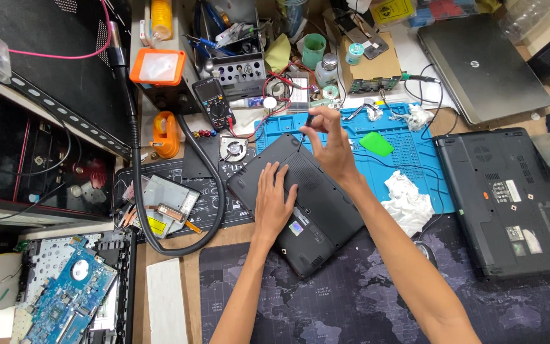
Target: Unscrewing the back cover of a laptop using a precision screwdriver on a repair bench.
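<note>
The right hand [327, 137] pinches a small screwdriver [305, 129] upright over the far edge of the upturned black laptop [300, 200], which lies mid-bench across the blue mat [408, 153]. The left hand [273, 204] rests open, flat on the laptop's base. A crumpled white cloth [408, 200] lies just beside it, another black laptop [510, 197] toward the bench's right edge.

Cluttered wooden workbench [189, 280], blue work mat [415, 156], dark map-print desk mat [351, 299]

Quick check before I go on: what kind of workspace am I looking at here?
Most likely an electronics repair bench: upturned laptops, a multimeter, a bare circuit board, and a blue repair mat.
</note>
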